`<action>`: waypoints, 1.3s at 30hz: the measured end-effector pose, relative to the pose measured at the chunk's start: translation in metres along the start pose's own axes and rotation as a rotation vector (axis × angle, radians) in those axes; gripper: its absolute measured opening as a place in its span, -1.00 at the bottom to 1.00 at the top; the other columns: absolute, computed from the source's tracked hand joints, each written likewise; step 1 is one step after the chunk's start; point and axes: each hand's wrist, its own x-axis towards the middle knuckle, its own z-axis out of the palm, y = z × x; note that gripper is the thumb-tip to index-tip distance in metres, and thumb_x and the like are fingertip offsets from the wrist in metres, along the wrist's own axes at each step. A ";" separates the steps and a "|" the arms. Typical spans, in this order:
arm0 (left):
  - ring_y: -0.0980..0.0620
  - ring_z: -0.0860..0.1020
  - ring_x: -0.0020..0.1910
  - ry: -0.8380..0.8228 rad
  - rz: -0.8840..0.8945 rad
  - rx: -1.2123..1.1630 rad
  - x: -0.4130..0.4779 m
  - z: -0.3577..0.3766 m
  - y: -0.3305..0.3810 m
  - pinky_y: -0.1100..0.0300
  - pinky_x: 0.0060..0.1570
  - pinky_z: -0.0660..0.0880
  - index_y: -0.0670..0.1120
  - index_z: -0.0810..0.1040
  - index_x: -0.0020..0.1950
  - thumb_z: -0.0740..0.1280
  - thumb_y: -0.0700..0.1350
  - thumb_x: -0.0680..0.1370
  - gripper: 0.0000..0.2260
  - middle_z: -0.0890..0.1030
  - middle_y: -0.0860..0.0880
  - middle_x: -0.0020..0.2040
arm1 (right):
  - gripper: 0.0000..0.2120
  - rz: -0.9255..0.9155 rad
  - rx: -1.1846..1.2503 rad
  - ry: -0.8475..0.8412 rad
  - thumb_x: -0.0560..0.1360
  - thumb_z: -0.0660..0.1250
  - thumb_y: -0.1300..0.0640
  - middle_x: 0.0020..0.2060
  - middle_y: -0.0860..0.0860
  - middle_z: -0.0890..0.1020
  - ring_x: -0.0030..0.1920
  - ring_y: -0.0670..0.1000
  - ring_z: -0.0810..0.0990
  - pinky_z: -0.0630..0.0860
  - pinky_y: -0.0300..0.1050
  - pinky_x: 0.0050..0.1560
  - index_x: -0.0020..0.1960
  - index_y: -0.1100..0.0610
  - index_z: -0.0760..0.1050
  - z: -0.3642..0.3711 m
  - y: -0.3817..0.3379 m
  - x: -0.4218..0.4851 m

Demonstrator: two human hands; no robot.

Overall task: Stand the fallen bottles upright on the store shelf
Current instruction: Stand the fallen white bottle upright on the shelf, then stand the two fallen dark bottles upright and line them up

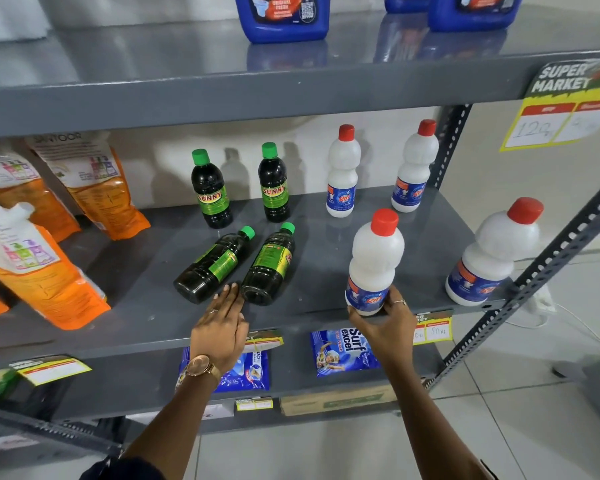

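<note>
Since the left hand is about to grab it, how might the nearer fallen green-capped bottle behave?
The fallen bottle looks round, so it may roll against its neighbour. Seemingly full, probably hefty. Smooth sides might slip in the left hand.

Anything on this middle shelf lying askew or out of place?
Yes. Two dark green-capped bottles lie on their sides near the front edge, while the two behind them stand upright. No spill is visible.
</note>
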 end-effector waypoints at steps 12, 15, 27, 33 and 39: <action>-0.17 0.25 0.39 0.253 -0.037 -0.223 -0.031 -0.053 -0.064 -0.08 0.34 0.24 -0.17 0.27 0.40 0.18 0.18 0.48 -0.40 0.39 -0.20 0.34 | -0.55 0.008 -0.065 0.052 0.39 0.38 -0.06 0.06 0.01 0.43 0.10 0.08 0.43 0.49 0.10 0.08 0.22 0.07 0.39 0.055 -0.047 -0.110; -0.16 0.08 0.48 0.147 -0.070 -0.113 -0.015 -0.057 -0.117 -0.05 0.45 -0.01 -0.23 0.14 0.46 0.10 0.38 0.42 -0.15 0.23 -0.24 0.46 | -0.46 0.008 0.018 -0.093 0.41 0.31 -0.28 0.02 0.01 0.47 0.06 -0.07 0.42 0.43 -0.25 0.09 0.18 0.10 0.44 0.094 -0.089 -0.078; -0.08 -0.09 0.50 -0.069 0.049 0.061 0.032 -0.029 -0.164 0.21 0.36 -0.40 -0.26 -0.04 0.48 -0.25 0.23 0.41 -0.22 -0.01 -0.20 0.52 | -0.43 0.400 -0.146 -0.186 0.29 0.43 -0.26 0.01 0.18 0.65 0.00 0.20 0.60 0.52 0.05 0.02 0.06 0.19 0.57 0.163 -0.120 0.042; -0.01 -0.14 0.50 -0.048 0.050 0.080 0.035 -0.023 -0.167 0.13 0.39 -0.36 -0.21 -0.08 0.50 -0.28 0.19 0.42 -0.26 -0.04 -0.15 0.54 | -0.47 0.092 0.091 0.086 0.35 0.53 0.04 -0.07 0.07 0.58 -0.11 0.08 0.56 0.40 -0.13 -0.10 0.15 0.22 0.34 0.162 -0.128 0.029; 0.09 -0.25 0.43 -0.045 0.056 0.063 0.035 -0.022 -0.170 0.12 0.39 -0.36 -0.19 -0.11 0.50 -0.26 0.18 0.44 -0.29 -0.06 -0.13 0.54 | -0.17 0.036 0.138 0.149 0.26 0.60 0.07 0.12 0.02 0.51 0.07 0.00 0.51 0.41 -0.15 0.10 0.35 0.19 0.19 0.174 -0.127 0.031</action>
